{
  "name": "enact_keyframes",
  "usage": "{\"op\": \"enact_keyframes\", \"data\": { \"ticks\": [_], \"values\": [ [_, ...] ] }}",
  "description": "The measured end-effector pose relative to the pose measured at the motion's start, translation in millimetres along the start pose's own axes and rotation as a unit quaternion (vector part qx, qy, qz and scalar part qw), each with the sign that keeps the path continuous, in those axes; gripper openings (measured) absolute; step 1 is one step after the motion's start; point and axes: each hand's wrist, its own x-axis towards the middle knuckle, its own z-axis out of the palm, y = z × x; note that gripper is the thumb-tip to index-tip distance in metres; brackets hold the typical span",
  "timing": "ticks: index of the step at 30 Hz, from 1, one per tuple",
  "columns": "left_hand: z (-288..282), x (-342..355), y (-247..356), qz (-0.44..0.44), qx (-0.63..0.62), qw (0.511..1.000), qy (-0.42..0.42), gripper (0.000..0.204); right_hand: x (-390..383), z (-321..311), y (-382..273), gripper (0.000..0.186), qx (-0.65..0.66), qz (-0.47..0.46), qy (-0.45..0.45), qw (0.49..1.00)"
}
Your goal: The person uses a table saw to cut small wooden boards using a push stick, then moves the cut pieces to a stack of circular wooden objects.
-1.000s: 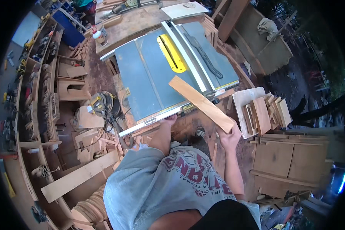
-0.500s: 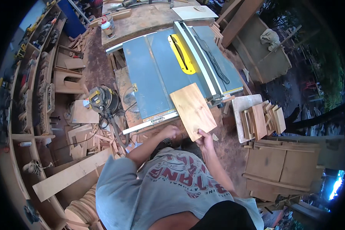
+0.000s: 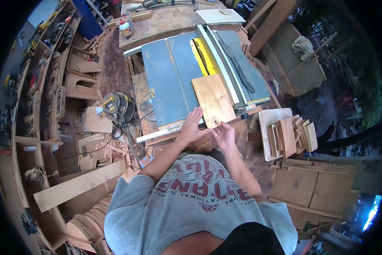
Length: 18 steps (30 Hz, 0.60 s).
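Note:
A flat rectangular wooden board (image 3: 215, 98) lies on the grey top of a table saw (image 3: 163, 76), its right edge along the long metal fence (image 3: 219, 63). Beyond the board's far edge shows the yellow insert (image 3: 202, 57) with its dark slot. My left hand (image 3: 191, 126) is open, fingers stretched out together, fingertips at the board's left edge near the front of the saw. At the board's near edge, my right hand (image 3: 225, 135) pinches the wood between thumb and fingers.
A black push stick (image 3: 237, 68) lies right of the fence. Stacked wood pieces (image 3: 289, 136) sit on a pale board at right. A shop vacuum (image 3: 118, 107) with its hose stands left of the saw, among offcuts. A glue bottle (image 3: 125, 29) stands on the bench behind.
The board has moved forward and now lies squarer along the fence, closer to the yellow insert. My left hand has opened and reached forward to its left edge; my right hand has advanced with it.

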Motion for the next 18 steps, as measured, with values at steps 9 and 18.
{"op": "enact_keyframes", "data": {
  "ticks": [9,18],
  "values": [
    [-8,17,-6,-0.024,0.032,0.999,0.01,0.113,29,-20,-107,0.026,-0.383,-0.124,0.039,0.915],
    [-10,50,-29,-0.012,0.047,0.998,0.035,0.109,198,25,-210,0.051,-0.769,-0.473,0.11,0.415]
  ]
}}
